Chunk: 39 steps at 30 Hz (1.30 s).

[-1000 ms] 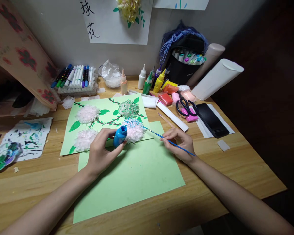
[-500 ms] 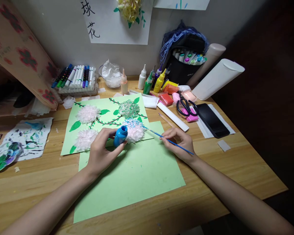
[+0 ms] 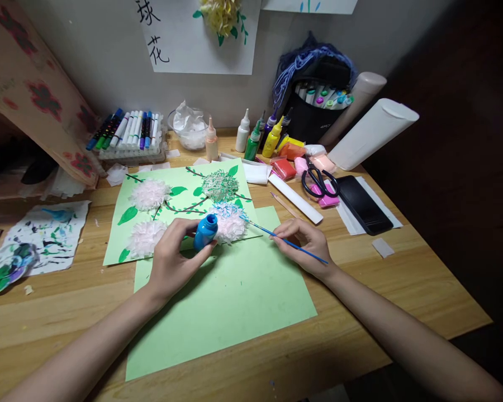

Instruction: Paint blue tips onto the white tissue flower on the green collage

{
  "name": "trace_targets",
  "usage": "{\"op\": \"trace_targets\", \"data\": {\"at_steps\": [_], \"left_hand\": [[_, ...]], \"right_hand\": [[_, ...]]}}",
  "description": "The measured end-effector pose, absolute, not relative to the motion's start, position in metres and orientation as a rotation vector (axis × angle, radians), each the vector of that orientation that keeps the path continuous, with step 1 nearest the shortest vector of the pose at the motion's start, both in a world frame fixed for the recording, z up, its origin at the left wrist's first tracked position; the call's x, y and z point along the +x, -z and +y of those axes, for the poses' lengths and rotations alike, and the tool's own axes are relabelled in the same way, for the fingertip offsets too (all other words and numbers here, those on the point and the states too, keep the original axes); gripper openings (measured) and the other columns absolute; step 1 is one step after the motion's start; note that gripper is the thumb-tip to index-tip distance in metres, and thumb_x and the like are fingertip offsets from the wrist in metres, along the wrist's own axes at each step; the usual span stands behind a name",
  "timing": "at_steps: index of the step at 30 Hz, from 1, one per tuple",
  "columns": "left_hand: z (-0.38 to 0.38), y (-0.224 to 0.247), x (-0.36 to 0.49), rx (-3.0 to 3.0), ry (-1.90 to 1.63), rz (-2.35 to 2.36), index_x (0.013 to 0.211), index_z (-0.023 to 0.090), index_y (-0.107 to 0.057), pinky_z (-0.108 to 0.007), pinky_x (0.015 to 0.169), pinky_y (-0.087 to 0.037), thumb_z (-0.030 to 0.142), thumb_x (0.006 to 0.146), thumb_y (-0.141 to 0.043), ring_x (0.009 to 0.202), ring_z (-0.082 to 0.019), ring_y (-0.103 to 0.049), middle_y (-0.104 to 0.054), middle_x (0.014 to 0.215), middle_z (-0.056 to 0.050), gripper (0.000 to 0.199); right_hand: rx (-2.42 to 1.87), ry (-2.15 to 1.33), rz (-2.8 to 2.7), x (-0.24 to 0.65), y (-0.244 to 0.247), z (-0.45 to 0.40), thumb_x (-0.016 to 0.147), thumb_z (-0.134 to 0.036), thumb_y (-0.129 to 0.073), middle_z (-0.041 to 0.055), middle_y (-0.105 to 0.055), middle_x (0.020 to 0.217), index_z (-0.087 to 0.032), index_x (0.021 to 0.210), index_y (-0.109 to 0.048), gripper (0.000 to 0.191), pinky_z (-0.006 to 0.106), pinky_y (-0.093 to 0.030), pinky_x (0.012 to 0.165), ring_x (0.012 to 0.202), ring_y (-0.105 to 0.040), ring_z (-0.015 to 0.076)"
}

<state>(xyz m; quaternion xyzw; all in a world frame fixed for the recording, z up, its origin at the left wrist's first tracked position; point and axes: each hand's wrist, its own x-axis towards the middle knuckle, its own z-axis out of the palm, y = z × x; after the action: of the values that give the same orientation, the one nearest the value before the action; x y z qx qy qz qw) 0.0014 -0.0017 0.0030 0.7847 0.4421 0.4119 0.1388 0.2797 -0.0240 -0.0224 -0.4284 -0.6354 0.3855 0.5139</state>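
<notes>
Blue-tipped blossom (image 3: 232,226) sits at the near right of our decorated sheet (image 3: 188,194), with our brush (image 3: 262,228) at its right edge. Our right hand (image 3: 312,248) has its fingers pinched round the handle, likely for fine control. Our left hand (image 3: 170,268) grips the open blue bottle (image 3: 204,234) just beside the petals, mouth up, presumably to shorten each dip. A plain green sheet (image 3: 235,312) lies partly underneath, on our wooden worktop (image 3: 360,312); markers (image 3: 134,131) stand near the grey wall (image 3: 109,50).
</notes>
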Motion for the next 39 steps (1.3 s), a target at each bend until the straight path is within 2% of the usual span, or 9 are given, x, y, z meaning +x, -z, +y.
{"op": "trace_targets", "data": {"at_steps": [13,27,39], "left_hand": [[-0.0017,-0.0025,0.0010,2.276,-1.195,1.272,0.097,0.018,-0.058,-0.024,0.067,-0.047,0.017,0.078,-0.071,0.077,-0.013,-0.056,-0.062,0.087,-0.001,0.023],[-0.0025,-0.0020,0.0007,2.262,-1.195,1.266,0.098,0.018,-0.057,-0.024,0.068,-0.048,0.016,0.079,-0.071,0.078,-0.013,-0.056,-0.062,0.088,-0.001,0.024],[-0.0029,-0.0021,0.0006,2.253,-1.194,1.257,0.099,0.018,-0.058,-0.025,0.067,-0.048,0.018,0.080,-0.070,0.078,-0.014,-0.057,-0.063,0.089,-0.001,0.023]], "right_hand": [[-1.015,-0.982,-1.538,0.2798,0.0223,-0.0238,0.078,-0.009,-0.069,0.0010,-0.069,0.081,-0.022,0.078,-0.060,0.016,0.027,-0.051,0.068,0.077,-0.066,0.0130],[-1.065,-1.046,-1.463,0.2789,0.0215,-0.0238,0.079,-0.015,-0.070,0.0014,-0.070,0.081,-0.022,0.077,-0.061,0.012,0.028,-0.051,0.070,0.078,-0.068,0.0139],[-1.100,-1.026,-1.420,0.2751,0.0151,-0.0229,0.080,-0.021,-0.071,0.0020,-0.070,0.076,-0.021,0.074,-0.058,0.014,0.027,-0.052,0.066,0.073,-0.067,0.0139]]}}
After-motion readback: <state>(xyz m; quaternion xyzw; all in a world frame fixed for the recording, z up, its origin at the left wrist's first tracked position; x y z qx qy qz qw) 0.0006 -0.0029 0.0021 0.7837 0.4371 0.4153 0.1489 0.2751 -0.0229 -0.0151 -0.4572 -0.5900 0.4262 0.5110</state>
